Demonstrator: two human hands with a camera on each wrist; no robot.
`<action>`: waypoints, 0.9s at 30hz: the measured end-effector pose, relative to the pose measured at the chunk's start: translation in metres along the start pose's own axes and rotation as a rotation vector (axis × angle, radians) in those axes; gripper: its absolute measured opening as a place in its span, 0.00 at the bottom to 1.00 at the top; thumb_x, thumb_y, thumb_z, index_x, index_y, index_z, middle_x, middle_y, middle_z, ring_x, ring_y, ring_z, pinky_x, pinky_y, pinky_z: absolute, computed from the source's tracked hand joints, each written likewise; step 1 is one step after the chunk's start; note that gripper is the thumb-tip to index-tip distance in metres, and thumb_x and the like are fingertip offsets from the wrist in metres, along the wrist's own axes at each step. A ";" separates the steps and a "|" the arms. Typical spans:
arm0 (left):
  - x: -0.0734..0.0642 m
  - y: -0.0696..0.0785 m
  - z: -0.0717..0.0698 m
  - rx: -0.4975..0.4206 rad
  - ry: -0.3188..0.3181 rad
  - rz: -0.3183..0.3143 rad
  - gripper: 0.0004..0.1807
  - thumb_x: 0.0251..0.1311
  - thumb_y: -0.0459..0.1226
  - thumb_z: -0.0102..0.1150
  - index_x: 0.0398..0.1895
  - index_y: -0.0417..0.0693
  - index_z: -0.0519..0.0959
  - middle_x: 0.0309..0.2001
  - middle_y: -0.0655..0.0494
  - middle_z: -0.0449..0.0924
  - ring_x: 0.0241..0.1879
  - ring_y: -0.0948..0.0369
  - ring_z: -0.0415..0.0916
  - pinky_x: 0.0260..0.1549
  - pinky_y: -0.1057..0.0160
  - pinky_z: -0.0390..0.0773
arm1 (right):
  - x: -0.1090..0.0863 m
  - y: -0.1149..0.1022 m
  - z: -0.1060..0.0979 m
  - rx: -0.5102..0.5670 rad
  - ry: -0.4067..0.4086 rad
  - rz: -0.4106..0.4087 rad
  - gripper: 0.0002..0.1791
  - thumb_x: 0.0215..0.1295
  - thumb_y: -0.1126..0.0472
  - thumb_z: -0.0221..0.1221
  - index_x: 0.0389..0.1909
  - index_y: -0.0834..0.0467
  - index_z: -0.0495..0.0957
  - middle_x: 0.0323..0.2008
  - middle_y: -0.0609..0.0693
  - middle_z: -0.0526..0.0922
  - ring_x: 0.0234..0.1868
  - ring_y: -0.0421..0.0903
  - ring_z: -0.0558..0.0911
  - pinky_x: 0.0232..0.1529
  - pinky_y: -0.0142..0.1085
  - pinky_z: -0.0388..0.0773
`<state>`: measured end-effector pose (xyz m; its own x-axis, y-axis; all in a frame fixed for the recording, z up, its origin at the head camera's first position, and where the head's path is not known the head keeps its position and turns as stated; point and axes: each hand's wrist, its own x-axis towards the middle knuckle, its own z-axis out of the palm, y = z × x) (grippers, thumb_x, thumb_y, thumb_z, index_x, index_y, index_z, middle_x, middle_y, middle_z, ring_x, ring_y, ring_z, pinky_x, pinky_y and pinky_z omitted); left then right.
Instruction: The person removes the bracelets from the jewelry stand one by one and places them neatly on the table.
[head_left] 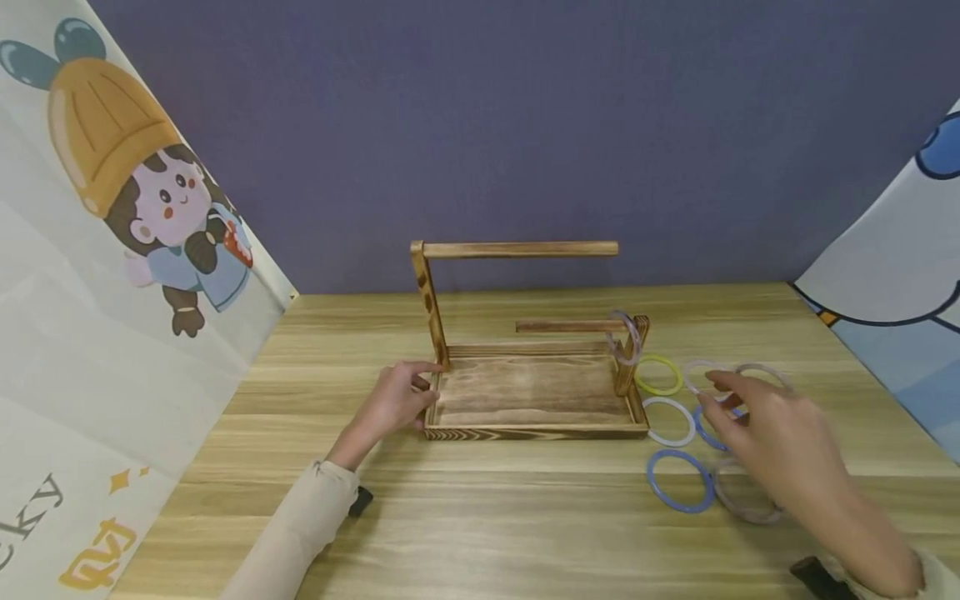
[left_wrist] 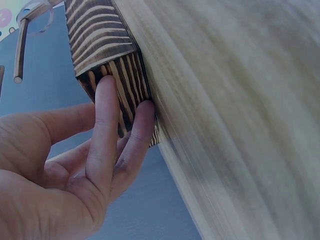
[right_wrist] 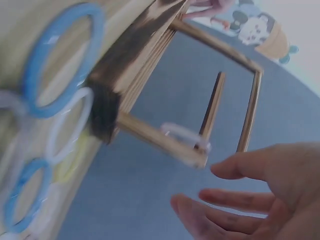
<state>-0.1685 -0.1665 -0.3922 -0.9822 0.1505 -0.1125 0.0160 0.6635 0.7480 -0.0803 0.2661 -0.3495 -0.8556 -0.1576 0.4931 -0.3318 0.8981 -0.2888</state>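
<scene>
A brown wooden rack (head_left: 536,432) with a tray base and two horizontal rods stands on the table. My left hand (head_left: 395,395) holds its left end wall. Two fingertips press on the outer face in the left wrist view; part of the grip is hidden. A clear pinkish ring (head_left: 634,343) hangs on the lower rod (head_left: 562,326) against the right post. My right hand (head_left: 783,433) hovers over the rings at the right, fingers apart and nothing between them. Below it lie a blue ring (head_left: 654,485), a white ring (head_left: 649,424) and a yellow ring (head_left: 681,385).
Several more rings lie at the right, among them a clear ring (head_left: 738,517) and another blue one partly behind my right hand. The upper rod (head_left: 525,249) ends free on its right. A dark blue panel (head_left: 525,125) rises behind the wooden table (head_left: 480,517).
</scene>
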 end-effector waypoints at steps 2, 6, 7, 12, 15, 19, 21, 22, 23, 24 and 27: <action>0.000 0.000 0.000 0.002 0.000 0.000 0.25 0.64 0.29 0.63 0.65 0.46 0.76 0.49 0.35 0.81 0.16 0.57 0.80 0.19 0.59 0.86 | 0.008 -0.011 0.004 -0.004 0.050 -0.039 0.17 0.58 0.63 0.67 0.48 0.65 0.83 0.29 0.59 0.87 0.21 0.51 0.85 0.12 0.40 0.75; 0.000 0.000 -0.001 0.006 -0.001 -0.001 0.25 0.64 0.30 0.63 0.65 0.46 0.76 0.48 0.36 0.81 0.16 0.57 0.80 0.19 0.59 0.86 | 0.022 -0.027 0.014 0.009 0.087 -0.092 0.19 0.59 0.63 0.67 0.51 0.66 0.82 0.35 0.64 0.86 0.21 0.53 0.85 0.09 0.36 0.73; 0.000 0.000 -0.001 0.008 -0.001 -0.001 0.25 0.64 0.30 0.63 0.65 0.46 0.76 0.48 0.36 0.81 0.16 0.57 0.80 0.19 0.59 0.86 | 0.025 -0.029 0.017 0.018 0.090 -0.100 0.20 0.60 0.63 0.67 0.52 0.66 0.81 0.37 0.65 0.86 0.22 0.53 0.85 0.09 0.35 0.73; -0.001 0.000 -0.001 0.004 -0.002 0.003 0.25 0.64 0.30 0.63 0.65 0.46 0.76 0.48 0.36 0.82 0.16 0.57 0.80 0.19 0.59 0.86 | 0.038 -0.035 0.029 0.042 0.114 -0.113 0.20 0.62 0.63 0.66 0.54 0.66 0.80 0.39 0.65 0.85 0.22 0.53 0.85 0.10 0.36 0.74; 0.000 0.001 -0.001 0.001 -0.002 0.007 0.25 0.64 0.30 0.63 0.65 0.46 0.76 0.48 0.35 0.81 0.16 0.57 0.80 0.19 0.59 0.86 | 0.044 -0.034 0.036 0.039 0.122 -0.101 0.17 0.63 0.62 0.65 0.50 0.68 0.80 0.33 0.64 0.86 0.20 0.53 0.84 0.10 0.39 0.75; -0.001 0.001 -0.001 0.006 -0.003 0.006 0.25 0.64 0.30 0.63 0.65 0.46 0.76 0.49 0.36 0.81 0.16 0.57 0.80 0.19 0.59 0.86 | 0.050 -0.032 0.046 0.035 0.143 -0.096 0.13 0.64 0.63 0.66 0.43 0.68 0.82 0.28 0.62 0.86 0.17 0.51 0.82 0.10 0.39 0.75; -0.001 0.001 -0.001 0.008 -0.004 0.004 0.25 0.64 0.30 0.63 0.66 0.46 0.76 0.49 0.36 0.81 0.16 0.57 0.80 0.19 0.59 0.86 | 0.052 -0.030 0.050 0.050 0.153 -0.090 0.11 0.65 0.63 0.65 0.42 0.68 0.82 0.28 0.61 0.87 0.15 0.49 0.80 0.08 0.35 0.71; -0.001 0.002 -0.001 0.009 -0.004 0.003 0.25 0.64 0.30 0.63 0.66 0.46 0.75 0.49 0.36 0.81 0.16 0.57 0.80 0.19 0.59 0.86 | 0.053 -0.030 0.052 0.065 0.154 -0.084 0.11 0.65 0.63 0.64 0.42 0.69 0.83 0.29 0.61 0.87 0.13 0.48 0.79 0.06 0.33 0.68; -0.001 0.002 -0.001 0.009 -0.005 0.001 0.26 0.64 0.30 0.63 0.66 0.46 0.75 0.49 0.36 0.81 0.16 0.57 0.80 0.19 0.59 0.86 | 0.053 -0.029 0.054 0.085 0.156 -0.078 0.11 0.66 0.63 0.64 0.42 0.69 0.83 0.30 0.62 0.87 0.13 0.48 0.79 0.05 0.31 0.66; -0.001 0.002 -0.001 0.009 -0.005 0.000 0.26 0.64 0.30 0.63 0.66 0.46 0.75 0.49 0.36 0.81 0.16 0.57 0.80 0.19 0.59 0.86 | 0.054 -0.028 0.055 0.112 0.158 -0.072 0.11 0.67 0.64 0.63 0.42 0.69 0.83 0.31 0.62 0.87 0.12 0.48 0.80 0.05 0.30 0.66; -0.001 0.002 -0.001 0.007 -0.003 0.001 0.26 0.64 0.30 0.63 0.66 0.46 0.75 0.49 0.36 0.81 0.16 0.57 0.80 0.19 0.59 0.86 | 0.055 -0.026 0.058 0.197 0.159 -0.047 0.10 0.69 0.65 0.61 0.43 0.69 0.83 0.33 0.64 0.87 0.16 0.51 0.84 0.08 0.30 0.73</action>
<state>-0.1680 -0.1660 -0.3896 -0.9815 0.1536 -0.1139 0.0184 0.6687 0.7433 -0.1414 0.2105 -0.3623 -0.7692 -0.1165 0.6283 -0.4542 0.7913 -0.4093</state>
